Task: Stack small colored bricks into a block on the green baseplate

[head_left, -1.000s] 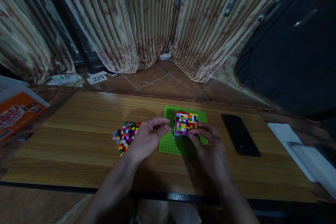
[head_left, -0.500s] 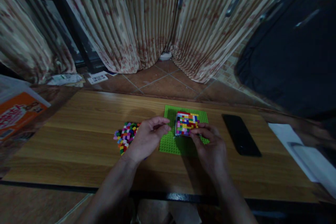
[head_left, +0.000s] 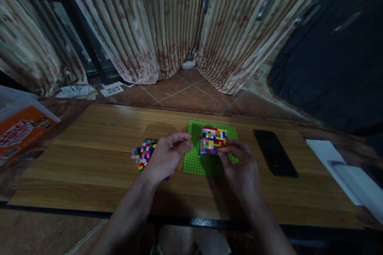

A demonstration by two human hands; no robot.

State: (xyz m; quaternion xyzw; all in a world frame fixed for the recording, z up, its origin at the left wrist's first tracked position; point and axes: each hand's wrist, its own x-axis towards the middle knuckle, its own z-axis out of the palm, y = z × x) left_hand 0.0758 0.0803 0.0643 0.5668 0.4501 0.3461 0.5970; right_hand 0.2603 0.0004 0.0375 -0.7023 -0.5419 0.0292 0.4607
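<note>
Brick block [head_left: 213, 139]: touched at near right corner by right hand [head_left: 241, 163], apart from left hand [head_left: 166, 157] with fingertips close; seemingly on green baseplate [head_left: 192, 165]. Cannot tell contents of either grip. Scarcely changed from a second ago, suggesting a pause.

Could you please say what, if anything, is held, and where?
Right hand: at near right corner of the block build, grip unclear; left hand: cannot be told.

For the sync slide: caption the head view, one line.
Right hand touches a brick block on a green board; left hand partly hides a loose brick pile.
</note>
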